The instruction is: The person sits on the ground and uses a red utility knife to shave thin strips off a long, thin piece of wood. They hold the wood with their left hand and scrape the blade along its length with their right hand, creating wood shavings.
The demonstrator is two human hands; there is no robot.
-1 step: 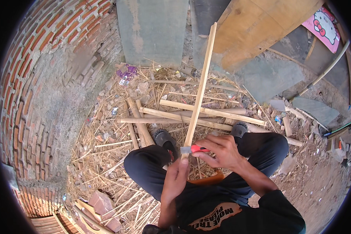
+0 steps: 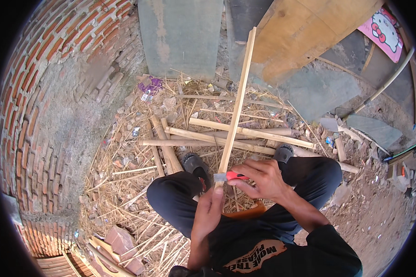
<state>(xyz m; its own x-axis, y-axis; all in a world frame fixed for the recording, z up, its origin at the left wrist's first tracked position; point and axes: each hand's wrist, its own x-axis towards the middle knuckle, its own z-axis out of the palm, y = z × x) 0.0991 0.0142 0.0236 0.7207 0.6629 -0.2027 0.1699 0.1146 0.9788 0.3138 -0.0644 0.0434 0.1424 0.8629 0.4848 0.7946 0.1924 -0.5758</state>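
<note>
A long, pale bamboo strip (image 2: 238,104) rises from between my knees and leans away toward the far boards. Its near end is pinched in my left hand (image 2: 209,211), thumb lying along it. My right hand (image 2: 262,181) is closed round the red handle of a cutter knife (image 2: 235,176). The knife's short grey blade lies across the strip just beyond my left thumb. Part of the handle is hidden by my right fingers.
Several bamboo pieces (image 2: 208,135) lie crossed beyond my feet on ground littered with straw and rubble. A brick wall (image 2: 46,120) stands at the left. Boards (image 2: 180,41) lean at the back. An orange object (image 2: 247,211) shows between my legs. Reddish blocks (image 2: 120,242) lie at the near left.
</note>
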